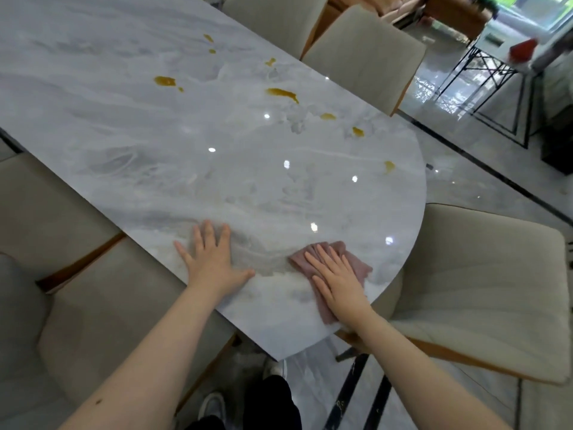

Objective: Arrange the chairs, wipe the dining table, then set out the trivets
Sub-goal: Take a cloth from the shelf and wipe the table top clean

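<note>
The grey marble dining table (173,144) fills the upper left of the view, its rounded end pointing toward me. Several yellow-brown spills (282,94) dot its far right half. A folded mauve cloth (356,262) lies near the rounded end. My right hand (336,279) presses flat on it with fingers straight. My left hand (214,259) rests flat on the bare tabletop to the left, fingers spread. No trivets are in view.
Beige upholstered chairs stand around the table: one at the rounded end (483,283), two on the left (93,305), two on the far right side (369,57). A black metal stand (483,69) is on the glossy floor at upper right. My shoes (214,405) show below.
</note>
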Tool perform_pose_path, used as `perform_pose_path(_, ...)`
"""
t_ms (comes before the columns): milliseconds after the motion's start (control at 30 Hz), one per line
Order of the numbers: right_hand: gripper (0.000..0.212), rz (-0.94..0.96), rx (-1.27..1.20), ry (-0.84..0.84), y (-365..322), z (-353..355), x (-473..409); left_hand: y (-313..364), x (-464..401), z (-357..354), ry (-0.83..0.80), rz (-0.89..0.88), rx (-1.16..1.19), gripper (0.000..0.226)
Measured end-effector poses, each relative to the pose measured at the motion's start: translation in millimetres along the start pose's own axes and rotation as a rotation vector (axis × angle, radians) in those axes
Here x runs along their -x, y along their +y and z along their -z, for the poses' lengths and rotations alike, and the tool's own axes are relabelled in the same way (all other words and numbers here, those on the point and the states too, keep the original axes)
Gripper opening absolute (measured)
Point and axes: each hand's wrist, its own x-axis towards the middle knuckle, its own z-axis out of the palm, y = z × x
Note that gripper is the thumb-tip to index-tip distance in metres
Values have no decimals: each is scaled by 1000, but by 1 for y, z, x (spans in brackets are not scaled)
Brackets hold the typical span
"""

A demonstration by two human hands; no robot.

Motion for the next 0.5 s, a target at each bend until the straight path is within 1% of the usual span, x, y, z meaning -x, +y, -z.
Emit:
perform_pose_path(67,47,-133,-76,91,20,7,-7,13,2,0,22,-44,4,105)
perform_pose_path(133,40,-272,-209,204,26,17,-21,26,5,-2,22,-79,34,100)
perform_pose_path(200,36,-420,-446,320,24,30,-32,38,7,-6,8,-121,60,95)
perform_pose_path(233,35,-462,-567,374,23,36,-36,45,8,-7,3,-148,65,93)
perform_pose_path(300,40,-454,-815,412,21,49,-38,59,8,-8,-2,-203,62,91)
perform_pose_path(367,44,-416,-1042,391,26,56,-34,78,7,-9,-15,-243,63,92)
perform_pose_path(500,41,-478,-1435,373,39,83,-17,126,2,-8,-48,-304,111,92)
